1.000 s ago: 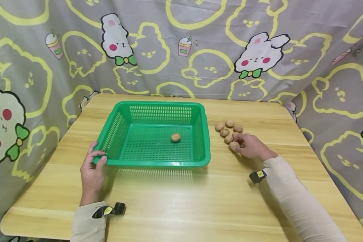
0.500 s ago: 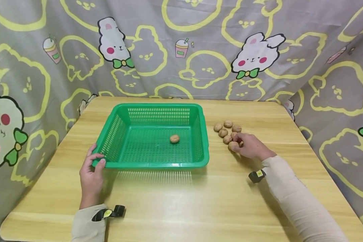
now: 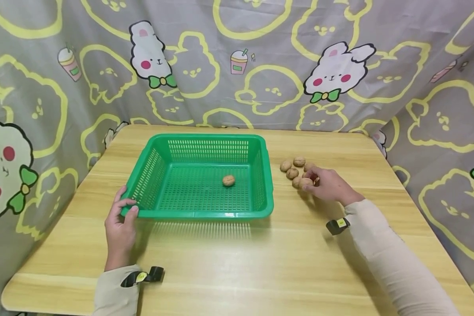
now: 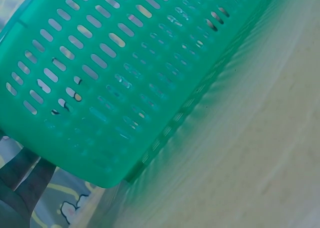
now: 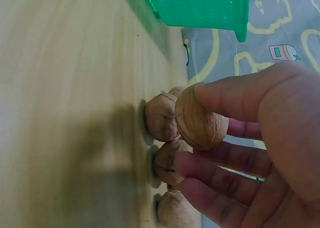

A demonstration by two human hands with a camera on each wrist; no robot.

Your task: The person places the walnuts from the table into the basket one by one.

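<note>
Pinching a walnut, right hand; only right wrist view shows it raised

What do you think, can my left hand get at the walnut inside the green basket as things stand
Probably yes, though your left hand holds the green basket at its near left corner and would likely have to let go. The top is open and nothing covers the walnut inside.

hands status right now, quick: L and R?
Left hand: holding the green basket by the rim at its near left corner.
Right hand: holding a walnut, pinched between thumb and fingers.
</note>
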